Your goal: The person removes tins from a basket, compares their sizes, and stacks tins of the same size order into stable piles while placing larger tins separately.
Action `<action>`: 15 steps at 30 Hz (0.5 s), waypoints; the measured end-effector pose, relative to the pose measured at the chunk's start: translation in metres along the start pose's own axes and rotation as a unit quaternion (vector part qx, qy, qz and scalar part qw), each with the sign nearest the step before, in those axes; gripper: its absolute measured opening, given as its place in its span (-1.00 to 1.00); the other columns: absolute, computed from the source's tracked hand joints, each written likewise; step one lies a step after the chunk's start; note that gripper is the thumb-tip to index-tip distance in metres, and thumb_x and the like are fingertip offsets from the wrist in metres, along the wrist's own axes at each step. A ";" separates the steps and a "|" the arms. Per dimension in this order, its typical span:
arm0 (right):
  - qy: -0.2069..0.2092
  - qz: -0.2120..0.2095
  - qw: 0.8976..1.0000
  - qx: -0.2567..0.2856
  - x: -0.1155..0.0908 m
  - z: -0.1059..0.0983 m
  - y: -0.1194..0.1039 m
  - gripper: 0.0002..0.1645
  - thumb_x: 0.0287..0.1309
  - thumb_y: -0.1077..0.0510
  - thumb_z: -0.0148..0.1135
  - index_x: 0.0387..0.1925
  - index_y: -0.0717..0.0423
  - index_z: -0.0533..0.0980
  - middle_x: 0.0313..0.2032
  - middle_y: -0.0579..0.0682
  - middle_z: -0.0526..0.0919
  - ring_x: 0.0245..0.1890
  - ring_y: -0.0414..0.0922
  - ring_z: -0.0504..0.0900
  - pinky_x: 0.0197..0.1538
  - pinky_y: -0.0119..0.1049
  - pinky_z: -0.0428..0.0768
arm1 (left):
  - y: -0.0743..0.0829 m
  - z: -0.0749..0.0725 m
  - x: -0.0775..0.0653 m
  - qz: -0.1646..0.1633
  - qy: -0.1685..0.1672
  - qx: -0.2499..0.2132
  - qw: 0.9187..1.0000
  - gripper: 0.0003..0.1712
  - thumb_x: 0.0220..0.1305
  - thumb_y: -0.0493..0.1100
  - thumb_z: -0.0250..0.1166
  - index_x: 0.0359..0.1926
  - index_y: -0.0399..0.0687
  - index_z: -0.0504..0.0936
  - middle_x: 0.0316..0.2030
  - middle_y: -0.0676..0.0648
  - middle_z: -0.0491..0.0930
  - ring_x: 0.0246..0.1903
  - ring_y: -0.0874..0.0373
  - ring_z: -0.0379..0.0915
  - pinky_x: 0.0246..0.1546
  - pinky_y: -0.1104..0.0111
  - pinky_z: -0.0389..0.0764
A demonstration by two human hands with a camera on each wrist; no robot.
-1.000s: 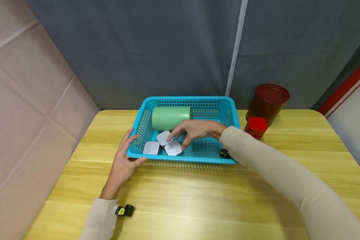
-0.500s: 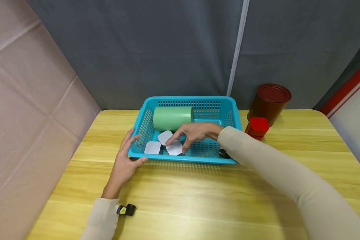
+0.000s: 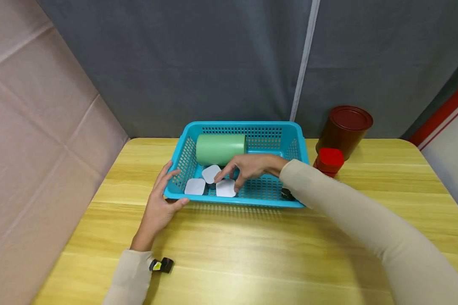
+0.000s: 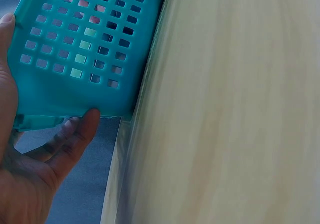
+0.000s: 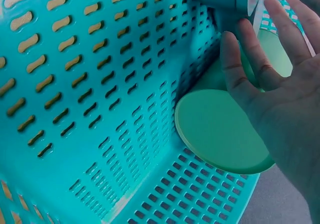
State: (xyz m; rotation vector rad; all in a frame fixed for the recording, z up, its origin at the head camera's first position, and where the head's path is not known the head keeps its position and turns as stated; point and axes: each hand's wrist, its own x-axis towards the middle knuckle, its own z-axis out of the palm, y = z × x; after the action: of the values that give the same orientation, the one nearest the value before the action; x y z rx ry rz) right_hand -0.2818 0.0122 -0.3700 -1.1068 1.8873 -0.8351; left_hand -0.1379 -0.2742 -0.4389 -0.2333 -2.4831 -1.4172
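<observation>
A blue perforated plastic basket [image 3: 248, 203] stands on the wooden table. My left hand [image 3: 158, 214] holds its near left corner, thumb at the front rim and fingers along the left end. Inside the basket, my right hand [image 3: 249, 166] pinches a small square white-topped container [image 3: 226, 188] between thumb and fingers. To its left sit two more white-topped containers, one near the corner [image 3: 195, 186] and one behind [image 3: 211, 174]. A green cylinder [image 3: 220, 149] lies on its side along the back wall; its round end [image 5: 222, 131] faces the right wrist camera.
Right of the basket, a small red square-topped container [image 3: 329, 160] stands in front of a dark red lidded canister [image 3: 345, 129]. A grey curtain [image 3: 213, 63] hangs behind the table [image 3: 229, 254], and a pale cloth [image 3: 42, 148] hangs at the left.
My right hand has shifted the nearest white-topped container slightly right and turned it straighter, apart from the other two. My left hand stays at the basket's corner.
</observation>
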 end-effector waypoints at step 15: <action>-0.011 0.011 1.000 -0.019 0.001 0.000 0.002 -0.22 0.02 0.46 0.50 0.32 0.04 0.60 0.24 -0.03 0.69 0.03 -0.05 0.45 -0.15 -0.34 0.45 | 0.002 0.000 0.001 0.006 -0.001 0.002 1.000 -0.12 0.10 -0.32 0.59 0.44 -0.07 0.45 0.67 0.09 -0.01 0.64 -0.13 -0.11 0.33 0.71 0.17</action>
State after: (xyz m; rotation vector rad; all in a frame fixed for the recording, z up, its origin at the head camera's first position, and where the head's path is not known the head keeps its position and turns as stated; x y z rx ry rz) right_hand -0.2827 0.0120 -0.3718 -1.1128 1.9015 -0.7745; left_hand -0.1382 -0.2736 -0.4372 -0.2471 -2.4818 -1.4075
